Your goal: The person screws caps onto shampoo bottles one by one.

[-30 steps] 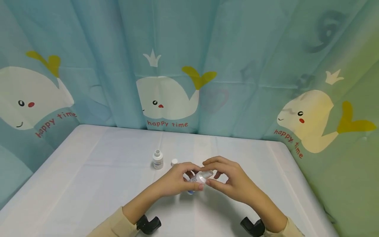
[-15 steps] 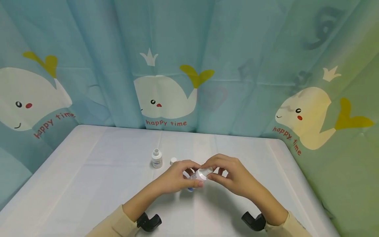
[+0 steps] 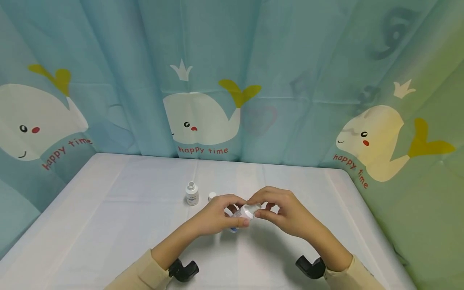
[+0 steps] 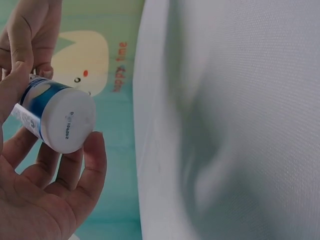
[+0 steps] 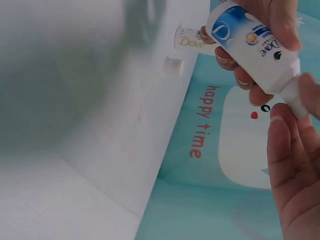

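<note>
My left hand (image 3: 221,215) grips a small white Dove bottle (image 5: 252,45) with a blue band by its base end. The bottle is tilted above the table, its flat bottom (image 4: 69,120) facing the left wrist camera. At its other end my right hand (image 3: 286,211) pinches the white cap (image 5: 294,100) between thumb and fingers. Whether the cap sits tight or loose I cannot tell. A second white Dove bottle (image 3: 192,194) stands uncapped on the table, left of my hands. Beside it lies a loose white cap (image 3: 212,196), just behind my left hand.
The white-covered table (image 3: 137,225) ends at a hanging teal curtain (image 3: 290,121) printed with whales. Black curved wrist mounts (image 3: 184,270) stick out from both sleeves above the table's near side.
My right hand has moved in from hovering at the bottle's top, and its fingers have closed round the cap. The head view has shifted slightly. The standing bottle and loose cap stay put.
</note>
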`<state>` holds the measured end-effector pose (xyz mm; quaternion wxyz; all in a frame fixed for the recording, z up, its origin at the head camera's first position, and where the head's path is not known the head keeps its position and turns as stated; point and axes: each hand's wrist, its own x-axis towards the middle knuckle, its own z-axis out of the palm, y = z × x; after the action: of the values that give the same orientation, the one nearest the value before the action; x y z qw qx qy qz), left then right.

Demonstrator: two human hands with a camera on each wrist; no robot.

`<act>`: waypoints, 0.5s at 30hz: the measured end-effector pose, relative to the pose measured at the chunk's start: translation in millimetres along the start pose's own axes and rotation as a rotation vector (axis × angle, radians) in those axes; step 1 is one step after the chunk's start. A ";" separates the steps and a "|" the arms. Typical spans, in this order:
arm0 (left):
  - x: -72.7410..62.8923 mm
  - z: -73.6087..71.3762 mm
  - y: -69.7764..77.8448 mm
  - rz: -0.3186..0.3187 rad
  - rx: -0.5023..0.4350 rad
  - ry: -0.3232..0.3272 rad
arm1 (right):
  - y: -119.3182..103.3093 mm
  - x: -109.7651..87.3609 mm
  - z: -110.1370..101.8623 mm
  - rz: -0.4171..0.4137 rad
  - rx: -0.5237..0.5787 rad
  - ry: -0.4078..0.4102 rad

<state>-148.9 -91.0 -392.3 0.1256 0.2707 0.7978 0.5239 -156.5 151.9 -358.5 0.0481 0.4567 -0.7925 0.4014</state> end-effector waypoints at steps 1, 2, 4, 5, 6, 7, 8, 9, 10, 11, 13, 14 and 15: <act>0.0 0.1 0.0 0.003 -0.003 -0.001 | -0.2 -0.2 0.0 0.011 -0.003 0.003; -0.1 0.2 0.0 0.008 -0.004 -0.003 | -0.2 -0.5 0.1 0.023 -0.007 0.007; 0.1 0.5 0.0 0.012 -0.001 -0.004 | 0.0 -0.9 0.3 0.033 -0.002 0.013; 0.3 0.6 0.0 0.012 0.001 -0.004 | 0.3 -1.3 0.4 0.032 0.001 0.013; 0.5 0.8 0.0 0.011 0.002 -0.004 | 0.5 -1.6 0.3 0.031 0.005 0.009; 0.7 0.9 0.1 0.011 0.003 -0.003 | 0.8 -1.7 0.2 0.021 0.009 0.006; 0.8 0.9 0.3 0.012 0.004 -0.003 | 1.0 -1.8 0.1 0.011 0.011 0.002; 0.9 1.0 0.3 0.009 0.006 -0.001 | 1.1 -1.9 0.0 0.000 0.015 -0.003; 0.9 1.0 0.4 0.007 0.007 0.000 | 1.3 -1.8 -0.2 -0.010 0.018 -0.009; 0.9 1.0 0.5 0.007 0.006 0.000 | 1.4 -1.8 -0.4 -0.012 0.018 -0.012; 1.0 1.2 0.5 0.009 0.003 0.001 | 1.3 -1.8 -0.8 -0.007 0.013 -0.012; 1.0 1.3 0.6 0.010 0.001 0.000 | 1.0 -1.8 -0.9 -0.002 0.010 -0.010; 1.0 1.5 0.5 0.009 -0.001 -0.001 | 1.0 -1.9 -0.9 0.004 0.007 -0.008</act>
<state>-148.9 -89.1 -392.4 0.1239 0.2747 0.7961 0.5248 -156.4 154.1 -359.3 0.0426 0.4569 -0.7920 0.4027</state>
